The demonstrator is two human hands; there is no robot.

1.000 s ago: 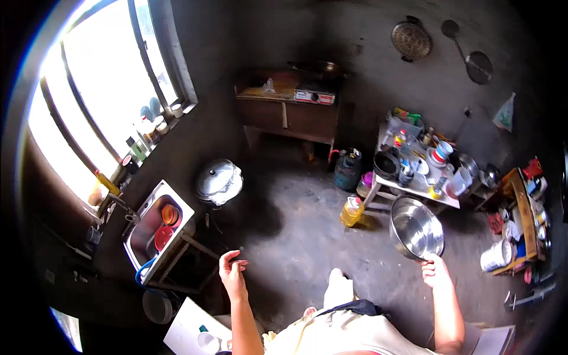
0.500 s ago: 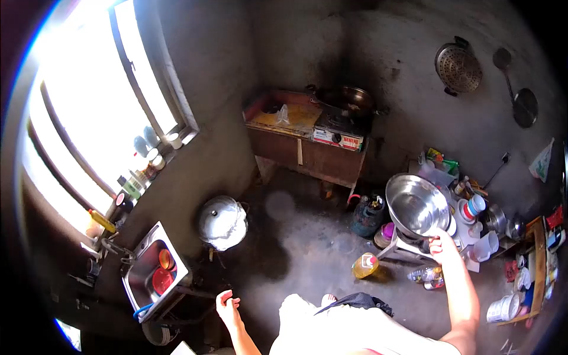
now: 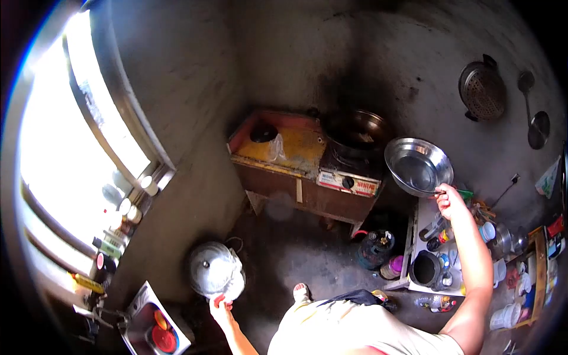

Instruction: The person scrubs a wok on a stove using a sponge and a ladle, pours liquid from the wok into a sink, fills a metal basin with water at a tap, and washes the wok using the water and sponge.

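1. Your right hand (image 3: 451, 202) grasps the metal basin (image 3: 419, 167) by its near rim, fingers clenched on the edge, arm stretched out.
2. Basin is in the air, mouth tilted toward you. In view it sits just off the right end of the counter (image 3: 302, 155), past the far edge of the table (image 3: 427, 208).
3. Your left hand (image 3: 222, 312) is low, fingers released and loosely bent. They overlap the near edge of the lidded pot (image 3: 214, 269); can't tell if they touch it.
4. Counter: stove (image 3: 349, 182) at the right end, wok (image 3: 357, 131) on top of it. Clear plastic bag (image 3: 277, 148) left of the stove, round black item (image 3: 263, 132) toward the far left corner.
5. Table: black pot (image 3: 425, 268) near the near left corner, more kitchenware packed toward the right edge.
6. Gas cylinder (image 3: 375, 251) is on the floor left of the table's left edge.
7. Sink (image 3: 137, 300) is lower left of you, red bowl (image 3: 164, 339) inside.
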